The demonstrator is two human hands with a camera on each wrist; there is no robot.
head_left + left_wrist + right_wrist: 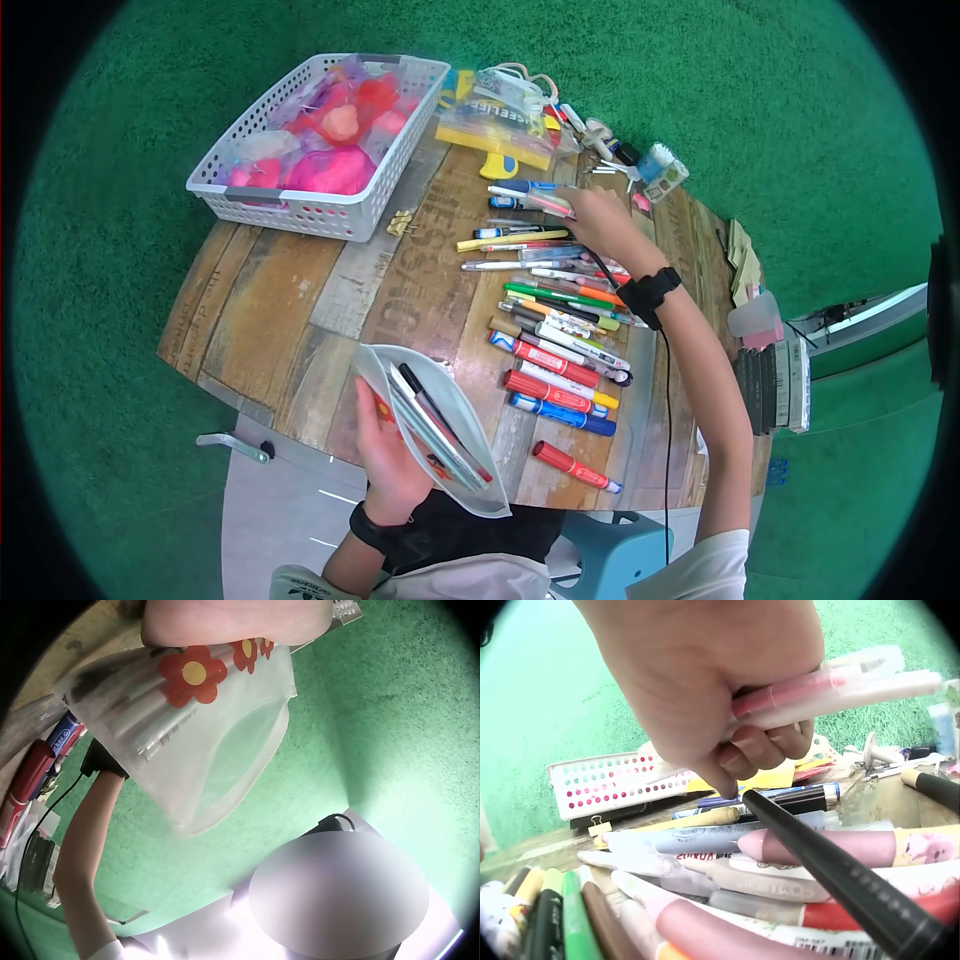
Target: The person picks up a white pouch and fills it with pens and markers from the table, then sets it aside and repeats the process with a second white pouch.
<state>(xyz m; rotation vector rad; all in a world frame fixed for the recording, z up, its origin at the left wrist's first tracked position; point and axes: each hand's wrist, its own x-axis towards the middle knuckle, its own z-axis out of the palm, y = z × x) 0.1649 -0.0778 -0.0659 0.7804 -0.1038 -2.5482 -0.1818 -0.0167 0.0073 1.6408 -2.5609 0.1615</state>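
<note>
My left hand (388,462) grips a clear pouch (432,428) with red flowers (193,672), held open near the table's front edge; several pens stand inside it. My right hand (592,222) reaches to the far end of a long row of pens and markers (556,330) on the wooden table (290,290). Its fingers are curled round two pale pens with pink inside (832,688). A black pen (840,870) lies slanting just under that hand.
A white basket (322,140) of pink and red items stands at the back left. Yellow packaging, scissors and small stationery (560,125) crowd the back edge. A red marker (575,466) lies alone near the front. Green carpet surrounds the table.
</note>
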